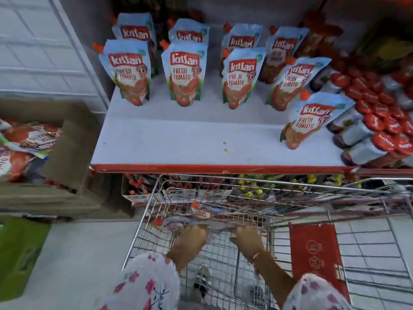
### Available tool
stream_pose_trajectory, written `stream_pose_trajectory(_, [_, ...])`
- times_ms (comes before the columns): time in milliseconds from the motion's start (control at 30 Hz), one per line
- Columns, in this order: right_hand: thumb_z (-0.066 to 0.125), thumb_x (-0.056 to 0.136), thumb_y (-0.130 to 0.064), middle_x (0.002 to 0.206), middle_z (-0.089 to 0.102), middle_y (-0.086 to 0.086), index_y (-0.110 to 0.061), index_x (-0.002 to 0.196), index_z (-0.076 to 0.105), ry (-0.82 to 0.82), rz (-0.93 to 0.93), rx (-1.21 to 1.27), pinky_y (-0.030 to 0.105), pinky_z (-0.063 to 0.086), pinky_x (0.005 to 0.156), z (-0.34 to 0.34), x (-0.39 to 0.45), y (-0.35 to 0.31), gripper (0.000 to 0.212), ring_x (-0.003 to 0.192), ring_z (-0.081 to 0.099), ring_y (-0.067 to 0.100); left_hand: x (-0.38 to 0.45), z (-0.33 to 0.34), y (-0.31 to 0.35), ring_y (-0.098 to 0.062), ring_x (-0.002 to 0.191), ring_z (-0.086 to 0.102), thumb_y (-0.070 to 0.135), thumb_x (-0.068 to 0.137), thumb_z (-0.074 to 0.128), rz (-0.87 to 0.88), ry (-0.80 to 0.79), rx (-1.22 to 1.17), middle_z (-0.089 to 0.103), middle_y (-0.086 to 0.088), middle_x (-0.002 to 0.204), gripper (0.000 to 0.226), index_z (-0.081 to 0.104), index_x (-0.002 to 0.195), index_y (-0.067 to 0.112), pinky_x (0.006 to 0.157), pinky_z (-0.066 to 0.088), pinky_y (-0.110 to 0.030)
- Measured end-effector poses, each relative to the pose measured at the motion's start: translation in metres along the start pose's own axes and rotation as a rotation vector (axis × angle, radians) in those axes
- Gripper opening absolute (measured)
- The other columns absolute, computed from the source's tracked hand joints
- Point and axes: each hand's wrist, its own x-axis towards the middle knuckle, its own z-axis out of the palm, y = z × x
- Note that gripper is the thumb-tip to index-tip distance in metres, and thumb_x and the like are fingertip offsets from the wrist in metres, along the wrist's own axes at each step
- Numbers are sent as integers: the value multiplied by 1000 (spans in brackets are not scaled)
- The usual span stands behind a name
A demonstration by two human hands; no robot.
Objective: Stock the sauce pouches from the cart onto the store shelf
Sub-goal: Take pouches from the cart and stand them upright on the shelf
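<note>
Several blue-and-red tomato sauce pouches [130, 72] stand upright in rows on the white shelf [178, 142] with its red front edge. One pouch [310, 121] stands alone nearer the front at the right. Below, a wire cart [257, 184] holds more pouches [201, 213] lying flat. Both my hands reach down into the cart. My left hand [190, 240] rests on a lying pouch, fingers curled over it. My right hand [248, 238] touches the pouches beside it. The cart wires and blur hide the grips.
Red-capped jars [375, 121] crowd the shelf's right end. An open cardboard box [67, 157] with red packets sits at the left. A lower shelf [245, 189] behind the cart holds more goods. A red flap [315, 256] hangs in the cart's seat.
</note>
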Motion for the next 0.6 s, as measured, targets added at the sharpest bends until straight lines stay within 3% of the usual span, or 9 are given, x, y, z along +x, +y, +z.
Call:
stream_pose_trajectory(133, [48, 95, -27, 112, 65, 12, -23, 128, 47, 65, -20, 52, 37, 50, 87, 7, 6, -5, 33, 104, 58, 28, 6, 15, -2, -27, 99, 65, 8, 93, 48, -106, -12, -65, 67, -15, 110, 27, 53, 119, 4, 85, 54, -32])
stream_pose_trajectory(233, [48, 96, -26, 108, 66, 10, -16, 121, 52, 73, -6, 29, 35, 51, 83, 11, 11, -9, 27, 100, 61, 26, 12, 15, 0, -26, 100, 63, 6, 94, 44, -142, 28, -155, 66, -15, 110, 24, 55, 116, 6, 84, 51, -28])
stream_pose_trajectory(400, [40, 94, 0, 105, 65, 12, -11, 117, 55, 147, -47, -75, 37, 51, 78, 6, 16, -7, 29, 97, 61, 29, 12, 11, -1, -24, 99, 64, 16, 93, 49, -136, 70, -230, 66, -12, 110, 23, 56, 114, 8, 88, 54, -32])
stream_pose_trajectory(500, [44, 95, -4, 99, 70, 10, -16, 118, 56, 207, -125, -31, 37, 56, 76, -5, 7, 1, 29, 89, 64, 27, 4, 1, -5, -22, 95, 66, 20, 93, 51, -81, 142, -297, 66, -11, 110, 23, 56, 112, 10, 75, 56, -24])
stream_pose_trajectory(600, [49, 96, -15, 94, 74, 6, -21, 113, 62, 344, -183, 199, 33, 59, 68, -17, -6, 11, 22, 75, 68, 20, -11, -11, -12, -20, 89, 66, 23, 95, 47, -6, 269, -350, 66, -9, 110, 24, 54, 116, 14, 67, 54, -20])
